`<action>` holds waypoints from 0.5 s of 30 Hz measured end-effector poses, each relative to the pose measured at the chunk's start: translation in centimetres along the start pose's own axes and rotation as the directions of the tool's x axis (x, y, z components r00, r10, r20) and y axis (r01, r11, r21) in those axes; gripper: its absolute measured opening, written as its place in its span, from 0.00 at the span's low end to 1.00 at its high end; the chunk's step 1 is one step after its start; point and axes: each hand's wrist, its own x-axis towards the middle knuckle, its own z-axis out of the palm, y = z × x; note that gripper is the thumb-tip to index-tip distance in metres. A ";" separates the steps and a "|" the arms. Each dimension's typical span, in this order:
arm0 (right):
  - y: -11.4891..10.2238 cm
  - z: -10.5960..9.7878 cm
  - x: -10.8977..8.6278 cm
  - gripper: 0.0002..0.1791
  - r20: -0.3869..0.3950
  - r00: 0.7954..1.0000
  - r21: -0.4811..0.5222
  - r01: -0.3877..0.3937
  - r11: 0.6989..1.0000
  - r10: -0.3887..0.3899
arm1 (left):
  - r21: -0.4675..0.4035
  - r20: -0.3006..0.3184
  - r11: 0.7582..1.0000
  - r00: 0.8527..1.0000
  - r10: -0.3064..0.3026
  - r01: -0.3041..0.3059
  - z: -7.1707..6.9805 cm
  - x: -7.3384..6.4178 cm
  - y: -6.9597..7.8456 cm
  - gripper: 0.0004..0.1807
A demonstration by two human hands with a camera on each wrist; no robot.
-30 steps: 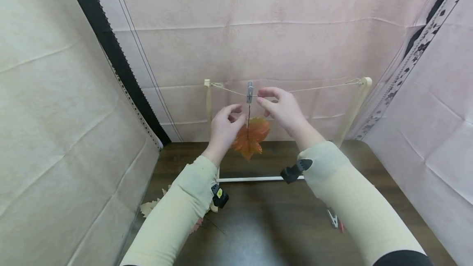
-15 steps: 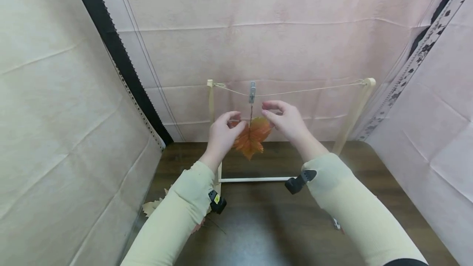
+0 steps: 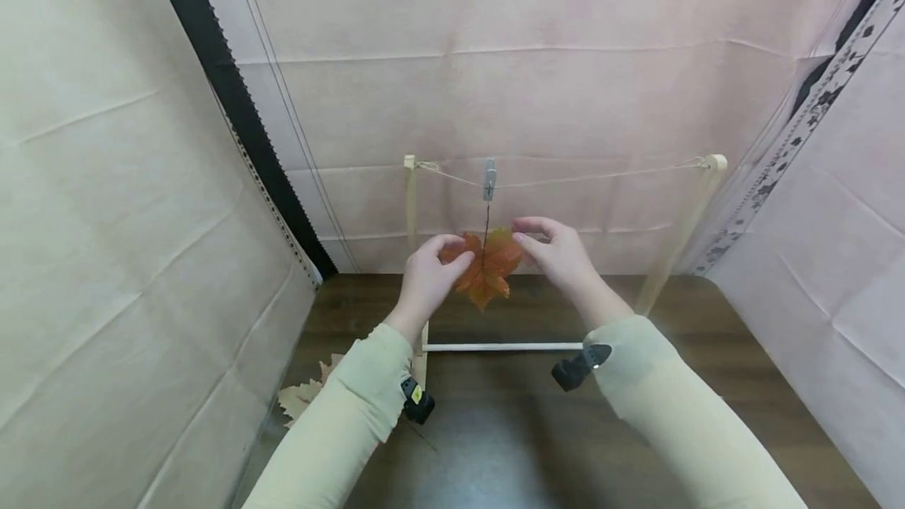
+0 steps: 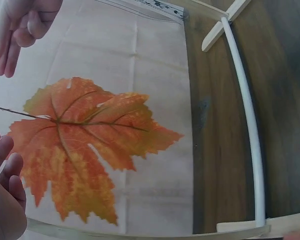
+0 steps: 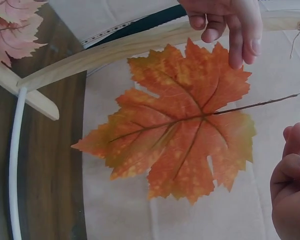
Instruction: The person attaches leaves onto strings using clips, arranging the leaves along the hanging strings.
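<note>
1. Left hand: at the leaf's left side, fingers loosely bent, thumb and forefinger apart, nothing pinched. Its fingertips overlap the leaf's edge in the head and right wrist views; can't tell if they touch.
2. Right hand: at the leaf's right side, same loose curve, grasping nothing. Wrist views show a gap to the leaf.
3. Key relation: orange leaf hangs between the two hands, its upper half level with the fingertips, its tip lower than both. Left hand looks nearer, going by the overlap.
4. Long axis: near vertical. Stem up, tip down, broad face towards the person. So the hands flank it, one per side edge, across the axis rather than along it.
5. Grey clip bites the stem's upper end, above both hands. Neither hand is on it.
6. Clip sits on the cord, closer to the left post than the right post. Cord dips at the clip.
7. Below: white bar between the posts, low down.
8. Pale leaves on the table, beside the left sleeve.
</note>
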 end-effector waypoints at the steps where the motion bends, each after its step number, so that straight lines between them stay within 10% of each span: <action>1: 0.2 -0.1 -0.1 0.22 -0.003 1.000 -0.007 0.000 1.000 0.000 | -0.005 0.006 1.000 1.000 -0.001 0.001 0.1 -0.1 -0.1 0.15; 15: 2.3 -0.2 -1.0 0.20 -0.024 0.999 -0.051 -0.026 0.998 0.025 | 0.013 0.047 1.000 0.999 -0.010 0.009 -0.1 -1.3 -2.0 0.17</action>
